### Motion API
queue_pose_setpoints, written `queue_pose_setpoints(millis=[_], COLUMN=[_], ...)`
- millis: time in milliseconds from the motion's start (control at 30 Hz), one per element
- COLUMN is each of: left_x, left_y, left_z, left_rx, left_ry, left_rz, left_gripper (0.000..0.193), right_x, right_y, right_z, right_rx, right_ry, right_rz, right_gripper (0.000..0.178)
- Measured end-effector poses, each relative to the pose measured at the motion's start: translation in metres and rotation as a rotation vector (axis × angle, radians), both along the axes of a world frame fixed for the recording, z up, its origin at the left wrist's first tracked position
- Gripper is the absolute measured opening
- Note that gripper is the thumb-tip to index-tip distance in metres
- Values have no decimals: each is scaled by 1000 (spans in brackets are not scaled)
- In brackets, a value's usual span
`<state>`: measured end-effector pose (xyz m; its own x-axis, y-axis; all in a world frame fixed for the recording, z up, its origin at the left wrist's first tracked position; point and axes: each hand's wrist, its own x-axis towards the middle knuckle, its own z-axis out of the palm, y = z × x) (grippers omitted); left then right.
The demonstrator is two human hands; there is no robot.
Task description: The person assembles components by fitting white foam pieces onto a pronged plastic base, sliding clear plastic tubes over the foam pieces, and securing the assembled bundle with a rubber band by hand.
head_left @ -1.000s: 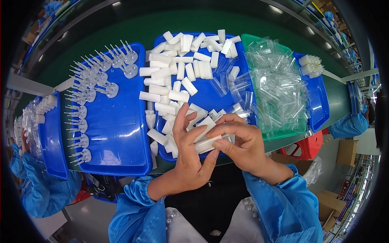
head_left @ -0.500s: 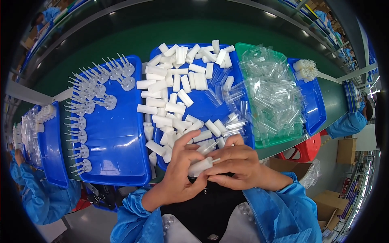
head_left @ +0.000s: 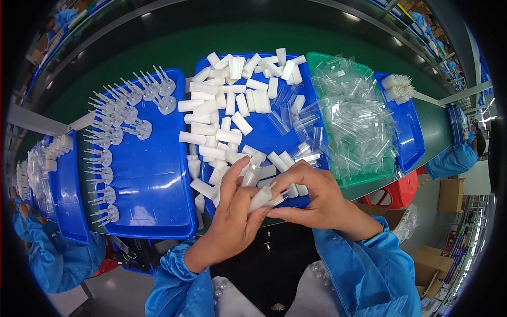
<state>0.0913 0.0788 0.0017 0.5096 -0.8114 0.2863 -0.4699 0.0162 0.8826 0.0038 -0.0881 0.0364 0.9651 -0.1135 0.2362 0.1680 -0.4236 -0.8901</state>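
My left hand (head_left: 232,214) is closed around a white tubular piece (head_left: 260,199) with a thin pale stem poking from its upper end. A clear plastic tube (head_left: 251,174) also rests among its fingers. My right hand (head_left: 311,196) is closed, pinching a small clear part (head_left: 278,200) against the white piece's side; its exact shape is partly hidden by the fingers. Both hands meet over the near edge of the middle blue tray (head_left: 259,140). In that tray lie many loose white pieces (head_left: 202,129) and some clear tubes (head_left: 282,116).
At left, a blue tray (head_left: 153,195) carries clear-based parts with upright thin stems (head_left: 105,174). A green tray (head_left: 364,182) heaped with clear tubes (head_left: 354,116) stands right, beside a blue tray (head_left: 409,134) with bundled white pieces (head_left: 398,88). A red stool (head_left: 401,193) is below.
The white piece in my left hand has tipped more upright. My right hand has shifted slightly up, and a clear part now shows at its fingertips. A clear tube shows more plainly between the left fingers.
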Motion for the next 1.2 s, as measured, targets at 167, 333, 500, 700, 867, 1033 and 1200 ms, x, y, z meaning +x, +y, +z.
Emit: queue_pose_setpoints(millis=[167, 333, 500, 700, 867, 1033, 1200], left_x=[0, 1, 5, 4, 4, -1, 3], left_y=[0, -2, 1, 1, 0, -2, -1], left_z=[-1, 2, 4, 1, -1, -1, -3], left_rx=[30, 59, 38, 67, 18, 25, -56], left_ry=[-134, -193, -82, 23, -41, -71, 37], left_rz=[33, 37, -37, -48, -48, -47, -137], left_gripper=[25, 30, 34, 36, 34, 32, 31], right_x=[0, -1, -5, -7, -5, -8, -11], right_y=[11, 12, 6, 2, 4, 1, -2], right_z=[-3, -5, -8, -9, 1, 0, -1], right_rx=[98, -116, -68, -127, -51, -140, -47], right_ry=[85, 23, 63, 33, 46, 18, 56], right_rz=[-108, -102, -36, -42, -24, 7, 32], right_gripper=[29, 25, 21, 22, 23, 25, 23])
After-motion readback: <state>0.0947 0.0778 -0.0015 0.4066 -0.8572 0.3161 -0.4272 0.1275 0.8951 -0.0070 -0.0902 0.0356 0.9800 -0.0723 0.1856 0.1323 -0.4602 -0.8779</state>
